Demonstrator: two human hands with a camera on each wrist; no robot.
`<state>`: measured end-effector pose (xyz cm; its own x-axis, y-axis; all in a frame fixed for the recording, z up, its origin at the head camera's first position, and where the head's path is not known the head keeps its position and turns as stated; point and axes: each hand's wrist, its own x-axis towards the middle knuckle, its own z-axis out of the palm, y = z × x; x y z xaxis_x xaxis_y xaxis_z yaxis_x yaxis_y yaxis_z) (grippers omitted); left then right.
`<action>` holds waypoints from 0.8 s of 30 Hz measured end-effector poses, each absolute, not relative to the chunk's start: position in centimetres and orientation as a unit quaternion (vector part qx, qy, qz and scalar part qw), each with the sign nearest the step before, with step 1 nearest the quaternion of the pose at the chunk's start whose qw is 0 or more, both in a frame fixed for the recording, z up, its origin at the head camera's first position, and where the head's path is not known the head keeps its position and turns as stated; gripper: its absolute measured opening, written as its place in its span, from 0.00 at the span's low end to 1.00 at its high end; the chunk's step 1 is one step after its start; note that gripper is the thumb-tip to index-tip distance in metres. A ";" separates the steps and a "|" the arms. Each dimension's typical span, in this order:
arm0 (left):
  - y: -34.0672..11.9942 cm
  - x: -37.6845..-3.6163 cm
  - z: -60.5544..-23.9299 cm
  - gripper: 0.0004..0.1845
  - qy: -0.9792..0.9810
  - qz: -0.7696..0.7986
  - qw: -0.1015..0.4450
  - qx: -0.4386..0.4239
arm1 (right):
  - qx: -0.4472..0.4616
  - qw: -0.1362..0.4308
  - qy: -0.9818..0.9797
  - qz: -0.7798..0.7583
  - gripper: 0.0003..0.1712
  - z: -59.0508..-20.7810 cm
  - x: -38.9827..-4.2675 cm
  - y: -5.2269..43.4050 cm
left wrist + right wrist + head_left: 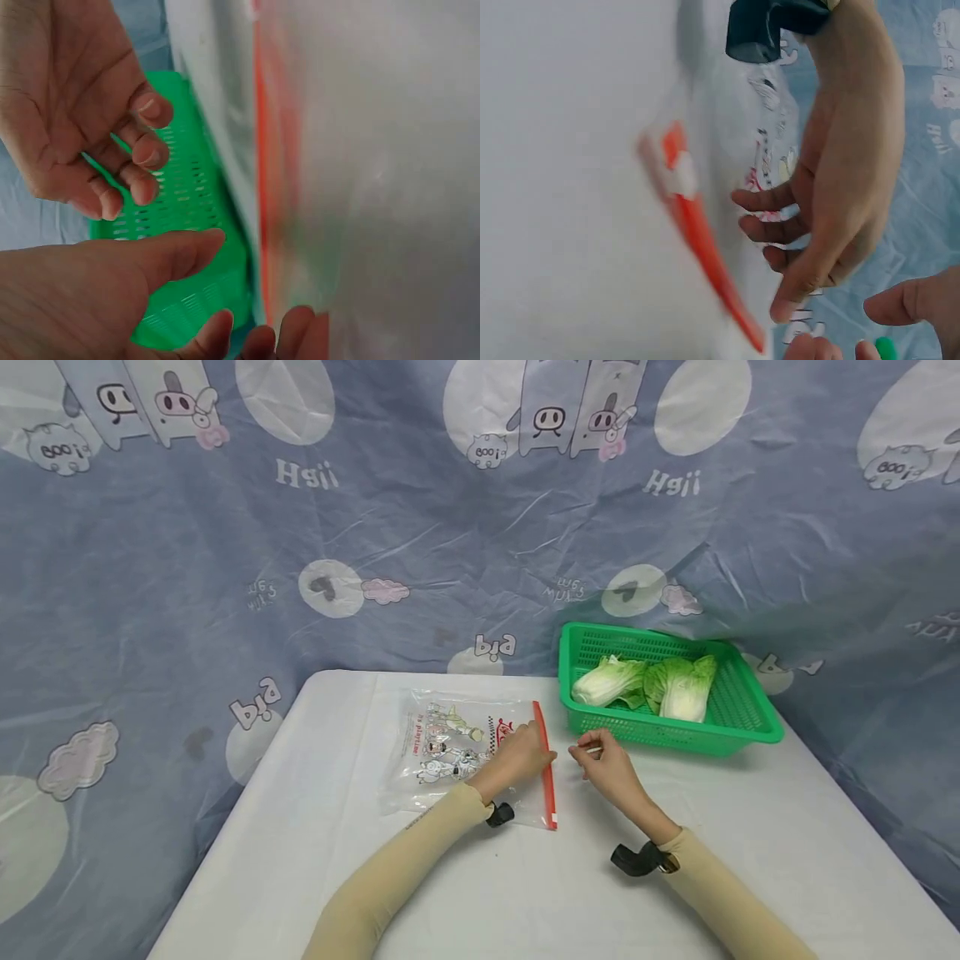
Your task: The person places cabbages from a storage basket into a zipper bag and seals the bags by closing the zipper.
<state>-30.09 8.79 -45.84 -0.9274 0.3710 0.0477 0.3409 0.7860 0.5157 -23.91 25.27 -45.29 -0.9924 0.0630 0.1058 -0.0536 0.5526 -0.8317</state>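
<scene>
A clear zip bag [450, 743] printed with cartoon figures lies flat on the white table [450, 877], its red zip strip [550, 785] along the right edge. My left hand [525, 758] rests on the bag beside the strip, fingers loosely bent and touching the plastic. My right hand [603, 764] hovers just right of the strip with its fingers loosely curled and nothing in them. In the left wrist view the red zip strip [270, 187] is blurred. The right wrist view shows the left hand [840, 195] over the bag's print, next to the red strip [705, 247].
A green plastic basket [667, 743] stands at the table's back right, holding two cabbage halves [607, 681] [684, 687]. A blue cartoon-print cloth [225, 568] hangs behind and around the table. The near part of the table is bare white surface.
</scene>
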 end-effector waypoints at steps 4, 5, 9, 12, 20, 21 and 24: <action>9.1 -29.9 -47.2 0.21 0.955 0.240 0.034 0.172 | -0.030 0.012 -0.860 0.509 0.15 -47.4 -24.0 24.9; 9.0 -29.8 -47.3 0.20 0.956 0.235 0.034 0.170 | -0.036 0.004 -0.857 0.514 0.14 -47.7 -23.9 24.8; 8.7 -29.7 -47.7 0.14 0.956 0.229 0.033 0.179 | -0.041 -0.016 -0.849 0.527 0.13 -48.5 -23.9 24.7; 8.3 -29.6 -47.6 0.13 0.954 0.231 0.040 0.185 | -0.040 -0.023 -0.848 0.529 0.12 -48.7 -23.8 24.6; 7.0 -29.2 -47.1 0.17 0.941 0.286 0.069 0.167 | -0.025 -0.013 -0.863 0.504 0.14 -48.9 -23.9 24.5; 6.8 -29.2 -47.1 0.17 0.939 0.291 0.073 0.167 | -0.025 -0.012 -0.864 0.503 0.15 -48.9 -24.0 24.5; 6.3 -29.2 -46.9 0.16 0.932 0.309 0.077 0.174 | -0.025 -0.017 -0.867 0.497 0.18 -48.7 -24.2 24.0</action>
<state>-29.22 6.27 -46.95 -0.9273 0.3725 -0.0356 0.2773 0.7480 0.6030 -24.16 23.97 -48.74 -0.9982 0.0268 -0.0537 0.0599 0.5042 -0.8615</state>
